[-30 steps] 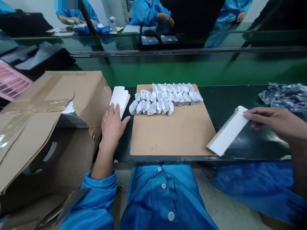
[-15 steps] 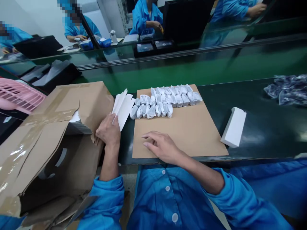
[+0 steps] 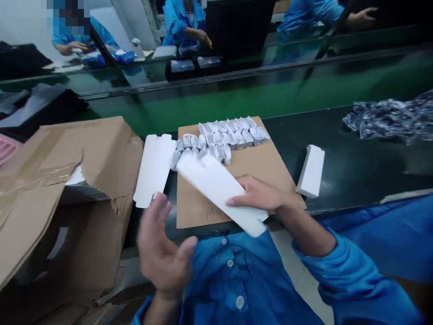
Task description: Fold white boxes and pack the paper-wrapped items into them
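My right hand (image 3: 259, 194) grips a flattened white carton (image 3: 216, 187), tilted over the front of a brown cardboard sheet (image 3: 260, 167). Empty and with fingers apart, my left hand (image 3: 165, 248) is raised in front of the bench edge, slightly blurred. Another flat white carton (image 3: 154, 169) lies just beyond it, beside the big cardboard box. Several small white wrapped packets (image 3: 233, 133) stand in rows on the back of the sheet; the held carton hides some front ones. To the right a folded-up white box (image 3: 311, 171) lies on the dark bench.
A large torn-open cardboard box (image 3: 98, 140) takes up the left side. Crumpled clear plastic bags (image 3: 389, 117) lie at the far right. Behind a green-edged divider (image 3: 237, 88), several people in blue work at another bench with black cases.
A flat white carton has come from the stack on the left into my right hand. My left hand has let go and drawn back toward me. The view has shifted right.
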Tool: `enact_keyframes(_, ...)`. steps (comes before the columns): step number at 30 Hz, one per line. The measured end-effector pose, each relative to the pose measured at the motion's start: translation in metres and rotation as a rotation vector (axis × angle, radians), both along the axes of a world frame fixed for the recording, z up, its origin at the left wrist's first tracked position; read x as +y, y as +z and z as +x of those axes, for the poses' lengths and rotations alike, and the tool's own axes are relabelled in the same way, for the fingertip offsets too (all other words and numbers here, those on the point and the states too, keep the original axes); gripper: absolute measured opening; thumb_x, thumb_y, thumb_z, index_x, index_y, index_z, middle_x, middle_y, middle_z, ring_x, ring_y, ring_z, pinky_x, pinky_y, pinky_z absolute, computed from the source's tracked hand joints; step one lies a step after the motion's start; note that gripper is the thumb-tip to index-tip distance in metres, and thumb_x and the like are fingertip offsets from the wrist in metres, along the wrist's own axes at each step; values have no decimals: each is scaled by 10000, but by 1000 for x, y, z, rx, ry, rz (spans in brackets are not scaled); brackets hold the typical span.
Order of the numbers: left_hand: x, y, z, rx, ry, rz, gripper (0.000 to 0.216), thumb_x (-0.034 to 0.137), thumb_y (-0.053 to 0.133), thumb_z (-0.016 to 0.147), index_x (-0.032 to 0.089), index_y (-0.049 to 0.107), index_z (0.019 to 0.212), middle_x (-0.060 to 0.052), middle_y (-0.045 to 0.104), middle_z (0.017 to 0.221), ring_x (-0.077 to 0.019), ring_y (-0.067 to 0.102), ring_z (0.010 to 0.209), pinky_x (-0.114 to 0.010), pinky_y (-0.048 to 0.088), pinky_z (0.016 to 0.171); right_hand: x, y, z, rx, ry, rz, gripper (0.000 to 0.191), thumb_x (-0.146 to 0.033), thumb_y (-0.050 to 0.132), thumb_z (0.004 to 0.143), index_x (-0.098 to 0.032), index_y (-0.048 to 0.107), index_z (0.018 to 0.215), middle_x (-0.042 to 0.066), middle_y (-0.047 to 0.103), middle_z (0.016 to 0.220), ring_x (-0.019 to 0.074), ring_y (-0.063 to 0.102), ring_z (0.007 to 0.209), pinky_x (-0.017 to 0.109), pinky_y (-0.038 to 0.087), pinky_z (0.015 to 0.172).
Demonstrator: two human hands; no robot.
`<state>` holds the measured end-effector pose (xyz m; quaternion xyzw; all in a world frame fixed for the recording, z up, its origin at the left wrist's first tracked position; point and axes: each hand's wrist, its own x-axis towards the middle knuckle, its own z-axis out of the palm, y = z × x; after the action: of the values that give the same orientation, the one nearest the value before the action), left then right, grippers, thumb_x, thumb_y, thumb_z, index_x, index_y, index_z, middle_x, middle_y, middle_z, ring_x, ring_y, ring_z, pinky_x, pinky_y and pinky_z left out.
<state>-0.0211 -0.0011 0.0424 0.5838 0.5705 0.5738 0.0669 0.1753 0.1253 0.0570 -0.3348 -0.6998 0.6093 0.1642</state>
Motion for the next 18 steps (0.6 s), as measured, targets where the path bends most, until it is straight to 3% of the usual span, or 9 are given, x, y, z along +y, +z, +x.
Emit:
enact_keyframes(1, 3, 5, -6, -99, -54, -124, 727, 500, 652, 849, 285, 383, 1489, -126, 571, 1428, -317, 582, 1278, -483, 575, 947, 4, 4, 14, -84, 179, 29, 280, -387, 743, 797, -120, 695, 866, 26, 704, 815, 146, 624, 683, 214, 456, 553)
enact_keyframes(2, 8, 9, -12, -149, -146, -286, 680, 513, 693, 810, 257, 500, 1409, -121, 665, 1299, -310, 664, 1150, -438, 608, 873, 6, 7, 24, -146, 336, 68, 263, -375, 743, 805, -125, 702, 876, 21, 703, 813, 147, 628, 692, 211, 449, 557)
enact_keyframes(4, 21, 9, -20, -199, -299, -585, 447, 487, 752, 755, 207, 708, 1101, -69, 765, 940, -242, 737, 801, -343, 631, 686, 0, 11, 34, -269, 432, 240, 293, -382, 704, 854, -133, 702, 1006, 41, 716, 871, 175, 653, 750, 242, 482, 623)
enact_keyframes(6, 30, 2, -21, -356, -279, -678, 315, 464, 753, 755, 182, 732, 896, -27, 742, 781, -180, 688, 605, -302, 611, 560, -16, 10, 32, -431, 258, 556, 495, -450, 677, 876, -124, 617, 1245, 116, 714, 1038, 248, 668, 896, 340, 525, 750)
enact_keyframes(8, 34, -5, -20, -575, -245, -662, 331, 466, 741, 765, 166, 718, 904, -33, 744, 842, -166, 677, 601, -299, 607, 516, -35, 5, 26, -538, 68, 922, 706, -511, 660, 875, -86, 477, 1407, 209, 654, 1206, 322, 630, 1049, 448, 516, 856)
enact_keyframes(10, 33, -9, -22, -686, -342, -716, 369, 458, 741, 766, 157, 714, 978, -53, 746, 899, -168, 682, 626, -303, 613, 502, -49, -2, 24, -532, 51, 1170, 748, -501, 631, 896, -36, 417, 1443, 256, 608, 1274, 346, 595, 1105, 480, 502, 889)
enact_keyframes(14, 30, -4, -35, -556, -599, -940, 416, 394, 750, 777, 181, 703, 1131, -42, 737, 802, -171, 687, 624, -295, 625, 506, -51, -8, 30, -412, 171, 1245, 624, -388, 581, 940, -13, 434, 1416, 230, 620, 1268, 317, 587, 1090, 455, 501, 896)
enact_keyframes(18, 32, -1, -33, -391, -539, -896, 383, 373, 777, 736, 177, 730, 1061, -22, 710, 686, -179, 688, 602, -274, 612, 474, -45, -6, 35, -391, 187, 1230, 550, -345, 511, 972, -35, 442, 1420, 218, 623, 1274, 313, 588, 1089, 469, 508, 897)
